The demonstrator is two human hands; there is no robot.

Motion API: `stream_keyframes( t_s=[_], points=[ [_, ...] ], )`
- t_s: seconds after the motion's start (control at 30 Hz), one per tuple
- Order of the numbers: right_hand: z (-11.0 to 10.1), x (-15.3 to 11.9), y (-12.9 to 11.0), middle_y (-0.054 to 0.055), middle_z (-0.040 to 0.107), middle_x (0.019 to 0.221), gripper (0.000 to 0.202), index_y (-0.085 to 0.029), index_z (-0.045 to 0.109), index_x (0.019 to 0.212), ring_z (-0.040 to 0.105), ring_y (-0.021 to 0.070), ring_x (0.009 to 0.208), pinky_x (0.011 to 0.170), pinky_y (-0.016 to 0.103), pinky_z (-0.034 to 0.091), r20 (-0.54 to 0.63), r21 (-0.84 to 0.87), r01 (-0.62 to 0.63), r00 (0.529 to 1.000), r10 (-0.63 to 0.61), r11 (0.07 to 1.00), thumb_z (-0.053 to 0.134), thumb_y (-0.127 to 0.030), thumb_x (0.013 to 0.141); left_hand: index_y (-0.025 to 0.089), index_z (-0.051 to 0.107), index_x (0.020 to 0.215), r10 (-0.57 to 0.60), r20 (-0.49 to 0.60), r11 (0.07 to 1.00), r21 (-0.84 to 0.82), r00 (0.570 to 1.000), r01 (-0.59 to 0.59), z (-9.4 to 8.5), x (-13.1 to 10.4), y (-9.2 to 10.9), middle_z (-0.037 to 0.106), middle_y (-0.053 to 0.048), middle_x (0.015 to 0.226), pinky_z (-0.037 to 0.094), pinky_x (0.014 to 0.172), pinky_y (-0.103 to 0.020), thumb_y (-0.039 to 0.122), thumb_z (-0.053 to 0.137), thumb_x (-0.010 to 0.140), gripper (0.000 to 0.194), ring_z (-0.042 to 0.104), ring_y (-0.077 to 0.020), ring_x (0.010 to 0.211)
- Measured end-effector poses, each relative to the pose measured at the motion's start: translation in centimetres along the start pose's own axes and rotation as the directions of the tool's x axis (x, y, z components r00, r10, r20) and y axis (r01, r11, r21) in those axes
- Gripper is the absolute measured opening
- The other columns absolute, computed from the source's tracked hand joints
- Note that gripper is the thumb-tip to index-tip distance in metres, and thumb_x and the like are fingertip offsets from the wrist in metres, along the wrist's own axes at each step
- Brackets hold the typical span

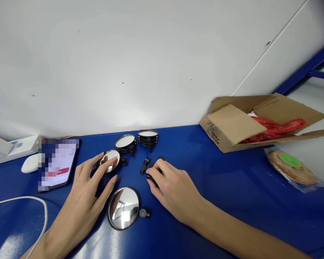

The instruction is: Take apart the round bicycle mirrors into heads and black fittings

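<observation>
My left hand (pixel 90 183) is open, its fingers spread at a small round mirror (pixel 112 157) with a black rim; fingertips rest on or just over its glass. Closer to me lies another round mirror (pixel 123 208), face up, with a short black mount (pixel 144 213) at its right side. My right hand (pixel 172 187) is closed, thumb and fingers pinching a small black part (pixel 152 180), mostly hidden by the fingers. Beside those fingertips several loose black parts (pixel 143 168) lie on the blue table.
Two stacks of round mirrors, a left stack (pixel 125 142) and a right stack (pixel 148 136), stand near the wall. A phone (pixel 59 165), white mouse (pixel 31 163) and white cable (pixel 44 208) are at left. At right are an open cardboard box (pixel 226 126) and a wrapped round pastry (pixel 291 167).
</observation>
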State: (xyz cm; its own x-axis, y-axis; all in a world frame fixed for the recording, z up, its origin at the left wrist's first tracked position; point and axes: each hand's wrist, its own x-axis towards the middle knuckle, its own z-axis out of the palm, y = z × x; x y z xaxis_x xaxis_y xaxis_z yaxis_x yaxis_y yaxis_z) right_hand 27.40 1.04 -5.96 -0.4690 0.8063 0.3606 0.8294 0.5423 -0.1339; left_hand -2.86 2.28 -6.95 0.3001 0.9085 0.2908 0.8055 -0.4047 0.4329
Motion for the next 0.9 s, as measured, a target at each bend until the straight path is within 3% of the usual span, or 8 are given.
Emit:
stream_keyframes(
  t_s=[0.33,0.6,0.9],
  points=[
    [0.0,0.0,-0.1,0.006,0.075,0.109,0.007,-0.020,0.075,0.117,0.078,0.0197,0.096,0.065,0.031,0.054,0.002,-0.009,-0.010,1.000,0.010,1.000,0.073,-0.015,0.114,0.036,0.051,0.174,-0.029,-0.038,0.999,-0.020,0.999,0.028,0.2,0.5,-0.9,0.055,-0.013,0.181,0.045,0.137,-0.074,0.061,0.058,0.123,0.057,0.049,-0.0421,0.170],
    [0.1,0.0,-0.2,0.005,0.074,0.106,0.008,-0.019,0.077,0.116,0.078,0.0200,0.093,0.061,0.032,0.051,-0.025,-0.003,0.002,1.000,-0.002,1.000,0.072,-0.013,0.113,0.033,0.053,0.169,-0.058,-0.038,0.995,-0.083,0.998,0.055,0.0,1.3,-1.5,0.068,-0.012,0.163,0.054,0.130,-0.067,0.064,0.061,0.122,0.057,0.064,-0.0405,0.153],
    [0.0,0.1,-0.2,0.005,0.074,0.105,0.008,-0.018,0.078,0.115,0.078,0.0202,0.091,0.061,0.032,0.052,-0.043,0.003,0.010,0.999,-0.010,1.000,0.073,-0.013,0.112,0.033,0.054,0.169,-0.133,-0.035,0.982,-0.143,0.991,0.126,-0.2,1.0,-1.3,0.069,-0.012,0.162,0.059,0.123,-0.063,0.070,0.070,0.116,0.066,0.068,-0.0396,0.149]
  ],
)
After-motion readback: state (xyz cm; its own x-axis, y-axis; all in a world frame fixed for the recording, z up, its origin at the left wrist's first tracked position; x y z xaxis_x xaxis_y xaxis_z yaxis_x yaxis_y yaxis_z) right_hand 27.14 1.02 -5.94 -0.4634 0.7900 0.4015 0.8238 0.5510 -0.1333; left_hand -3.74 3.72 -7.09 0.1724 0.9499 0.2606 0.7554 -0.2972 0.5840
